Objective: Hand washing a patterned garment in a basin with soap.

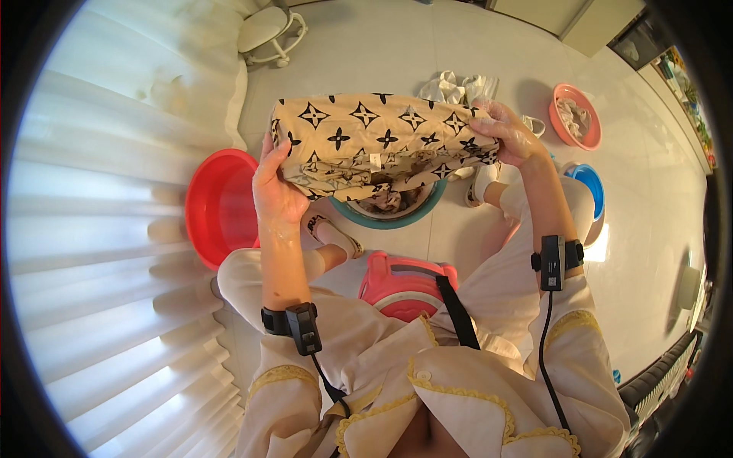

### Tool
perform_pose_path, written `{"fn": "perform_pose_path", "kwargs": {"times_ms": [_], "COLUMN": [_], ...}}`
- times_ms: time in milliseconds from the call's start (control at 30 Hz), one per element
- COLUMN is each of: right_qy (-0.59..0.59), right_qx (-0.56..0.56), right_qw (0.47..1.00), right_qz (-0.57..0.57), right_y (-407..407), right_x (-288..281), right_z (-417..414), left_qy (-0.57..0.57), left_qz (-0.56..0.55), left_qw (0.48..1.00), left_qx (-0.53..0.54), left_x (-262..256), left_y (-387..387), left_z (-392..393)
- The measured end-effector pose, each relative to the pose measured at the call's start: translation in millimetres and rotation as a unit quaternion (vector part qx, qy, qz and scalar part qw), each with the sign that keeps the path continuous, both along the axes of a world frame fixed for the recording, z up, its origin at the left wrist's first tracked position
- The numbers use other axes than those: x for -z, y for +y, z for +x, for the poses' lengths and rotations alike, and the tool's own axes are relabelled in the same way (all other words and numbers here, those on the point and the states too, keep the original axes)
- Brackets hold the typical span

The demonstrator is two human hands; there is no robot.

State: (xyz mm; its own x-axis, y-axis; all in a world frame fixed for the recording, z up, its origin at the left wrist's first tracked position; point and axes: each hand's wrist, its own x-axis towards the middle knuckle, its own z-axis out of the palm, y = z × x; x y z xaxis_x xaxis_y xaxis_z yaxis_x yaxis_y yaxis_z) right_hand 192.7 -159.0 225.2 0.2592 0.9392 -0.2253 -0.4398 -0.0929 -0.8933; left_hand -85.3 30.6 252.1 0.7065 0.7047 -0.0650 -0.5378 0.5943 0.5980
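Observation:
Stretched between my two hands is a beige cloth item printed with black star and flower shapes. My left hand grips its left end, and my right hand pinches its right end, thumb on top. Both hands look wet, with some suds on them. The cloth opens towards me, and a small white tag shows inside. Below it, partly hidden, stands a teal basin with a white inner rim and wet patterned fabric in it.
A red basin stands left beside the white curtain. Right are a pink basin with cloth in it and a blue basin. White shoes lie behind the cloth. A pink plastic stool is between my legs.

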Motion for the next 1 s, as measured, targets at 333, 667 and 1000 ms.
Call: {"fn": "perform_pose_path", "kwargs": {"times_ms": [333, 667, 1000], "right_qy": [-0.05, -0.436, -0.251], "right_qx": [0.06, 0.032, 0.028], "right_qw": [0.996, 0.898, 0.964], "right_qz": [0.039, 0.057, 0.085], "right_y": [55.9, 108.4, 90.5], "right_x": [-53.3, -95.5, -32.7], "right_z": [-41.7, -91.8, -74.6], "left_qy": [0.188, 0.132, 0.108], "left_qz": [0.229, 0.275, 0.065], "left_qw": [0.954, 0.948, 0.991], "left_qx": [0.035, 0.091, 0.034], "left_x": [-20.5, -44.9, -33.6], "left_y": [3.2, -7.5, 15.0], "left_z": [30.3, 49.8, 40.4]}}
